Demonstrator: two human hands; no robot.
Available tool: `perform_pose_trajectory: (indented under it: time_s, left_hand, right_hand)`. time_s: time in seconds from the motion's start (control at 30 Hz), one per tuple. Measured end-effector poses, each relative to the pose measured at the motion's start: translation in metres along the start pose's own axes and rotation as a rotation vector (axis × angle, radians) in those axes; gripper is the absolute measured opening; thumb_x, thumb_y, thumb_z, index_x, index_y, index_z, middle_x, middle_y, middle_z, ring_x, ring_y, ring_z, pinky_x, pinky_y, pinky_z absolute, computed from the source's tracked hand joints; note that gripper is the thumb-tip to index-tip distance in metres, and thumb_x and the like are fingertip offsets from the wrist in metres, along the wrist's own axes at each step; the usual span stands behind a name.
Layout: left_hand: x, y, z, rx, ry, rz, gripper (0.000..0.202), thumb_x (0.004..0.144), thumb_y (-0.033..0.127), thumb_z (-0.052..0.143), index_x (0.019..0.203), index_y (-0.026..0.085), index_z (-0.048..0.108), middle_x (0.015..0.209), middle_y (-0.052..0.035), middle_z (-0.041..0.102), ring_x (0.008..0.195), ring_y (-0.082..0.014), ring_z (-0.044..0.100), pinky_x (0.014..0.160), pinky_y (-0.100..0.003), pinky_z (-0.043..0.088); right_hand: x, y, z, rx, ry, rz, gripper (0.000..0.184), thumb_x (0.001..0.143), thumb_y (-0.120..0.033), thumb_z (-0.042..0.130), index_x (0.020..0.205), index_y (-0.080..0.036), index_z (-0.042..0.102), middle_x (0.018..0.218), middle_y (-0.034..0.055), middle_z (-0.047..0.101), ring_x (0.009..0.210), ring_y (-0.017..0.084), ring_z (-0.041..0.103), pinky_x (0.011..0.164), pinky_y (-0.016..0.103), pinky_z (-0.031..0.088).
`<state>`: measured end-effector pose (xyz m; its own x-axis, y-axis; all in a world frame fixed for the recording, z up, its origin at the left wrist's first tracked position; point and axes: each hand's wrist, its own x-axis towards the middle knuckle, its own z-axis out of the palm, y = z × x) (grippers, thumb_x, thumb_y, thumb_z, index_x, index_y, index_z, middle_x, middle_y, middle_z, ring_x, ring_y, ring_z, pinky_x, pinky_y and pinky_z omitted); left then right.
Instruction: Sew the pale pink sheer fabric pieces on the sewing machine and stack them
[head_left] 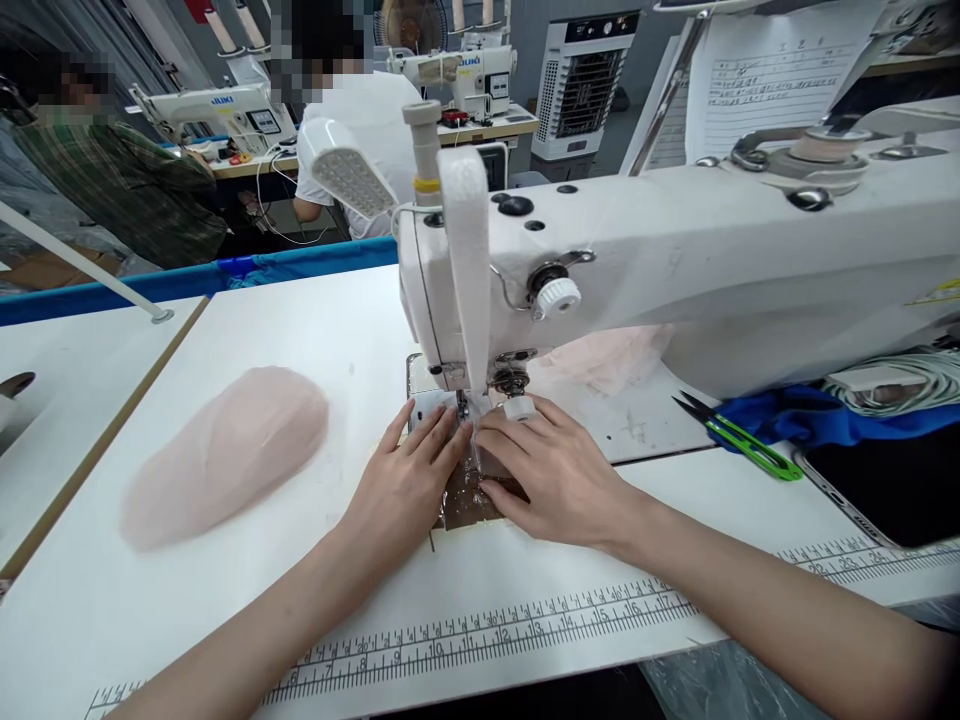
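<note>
A sewing machine [525, 270] stands before me, and a white band [466, 270] hangs down its front to the presser foot [462, 404]. My left hand [409, 470] lies flat at the left of the foot, fingers spread on the plate and fingertips close to the band. Bent fingers and thumb of my right hand [555, 470] close about the band's narrow lower end, right of the foot. A brown, shiny plate [469, 505] shows below the fingers. My fingers hide much of the stitching spot. Sheer pink fabric [607, 355] lies behind the needle area.
Another sheer pink piece [232, 450] lies at left on the white table [360, 320]. Green-handled thread snips [750, 445], a blue cloth [795, 415], a coiled cable [900, 380] and a phone [892, 485] lie at right. A printed ruler [465, 640] runs along the front edge. Two people sit beyond.
</note>
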<state>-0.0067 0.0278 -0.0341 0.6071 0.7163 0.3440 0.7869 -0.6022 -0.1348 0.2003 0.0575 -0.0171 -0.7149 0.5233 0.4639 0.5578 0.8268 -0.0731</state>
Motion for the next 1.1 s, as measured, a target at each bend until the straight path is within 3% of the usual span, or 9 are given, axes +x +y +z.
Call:
perform_pose_trajectory:
  time_s: [0.1, 0.2, 0.53, 1.1]
  left_hand:
    - [-0.0002, -0.0002, -0.0016, -0.026, -0.010, -0.014, 0.048, 0.089, 0.006, 0.036, 0.136, 0.009, 0.046, 0.137, -0.0143, 0.054, 0.131, -0.0244, 0.047, 0.114, -0.051, 0.030]
    - [-0.0003, -0.0006, -0.0041, -0.016, -0.003, -0.001, 0.047, 0.089, 0.007, 0.037, 0.135, 0.007, 0.047, 0.134, -0.0147, 0.056, 0.129, -0.0257, 0.050, 0.114, -0.052, 0.031]
    - [-0.0002, 0.0004, -0.0047, 0.016, 0.073, 0.037, 0.042, 0.087, 0.005, 0.040, 0.125, 0.003, 0.056, 0.126, -0.0162, 0.062, 0.120, -0.0276, 0.058, 0.113, -0.053, 0.033]
    - [0.0009, -0.0004, -0.0044, 0.015, 0.068, 0.031, 0.042, 0.087, 0.007, 0.041, 0.127, 0.003, 0.055, 0.125, -0.0161, 0.063, 0.120, -0.0276, 0.058, 0.113, -0.053, 0.032]
  right_hand:
    - [0.0016, -0.0033, 0.0051, -0.111, 0.060, -0.019, 0.021, 0.087, -0.014, 0.049, 0.099, -0.013, 0.066, 0.099, 0.0078, 0.070, 0.084, 0.019, 0.060, 0.092, 0.037, 0.043]
    - [0.0037, -0.0025, 0.0097, -0.185, 0.118, -0.079, 0.024, 0.088, -0.006, 0.046, 0.086, -0.017, 0.067, 0.093, 0.0029, 0.071, 0.078, 0.015, 0.059, 0.089, 0.033, 0.042]
    - [0.0013, 0.0006, 0.0101, -0.083, 0.164, -0.121, 0.022, 0.088, -0.004, 0.051, 0.082, -0.016, 0.068, 0.084, -0.0002, 0.071, 0.074, 0.012, 0.060, 0.080, 0.030, 0.044]
    - [0.0015, 0.0019, 0.0105, -0.109, 0.147, -0.127, 0.023, 0.088, -0.002, 0.050, 0.086, -0.014, 0.070, 0.085, 0.0021, 0.072, 0.076, 0.014, 0.060, 0.078, 0.030, 0.043]
